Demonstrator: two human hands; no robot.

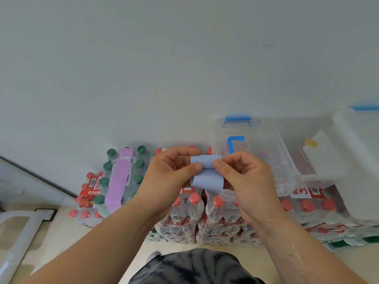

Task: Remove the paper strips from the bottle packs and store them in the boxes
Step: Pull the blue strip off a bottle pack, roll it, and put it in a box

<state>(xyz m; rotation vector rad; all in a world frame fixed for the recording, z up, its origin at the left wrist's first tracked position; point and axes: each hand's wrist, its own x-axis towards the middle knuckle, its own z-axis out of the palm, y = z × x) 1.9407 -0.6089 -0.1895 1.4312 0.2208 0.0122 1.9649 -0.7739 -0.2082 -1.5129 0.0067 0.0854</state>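
Now both hands, left [172, 171] & right [244, 173], fingers pinching blue strip [207, 177], folding it; next prob. dropping into clear box [266, 152].

boxes [256, 152] on bottle packs [190, 212], strip [119, 179] on left pack

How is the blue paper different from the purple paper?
The blue strip is folded over, while the purple strip lies flat and long. The blue strip is pinched by the left hand and right hand; the purple strip rests untouched on the green-capped pack. Both are plain paper bands.
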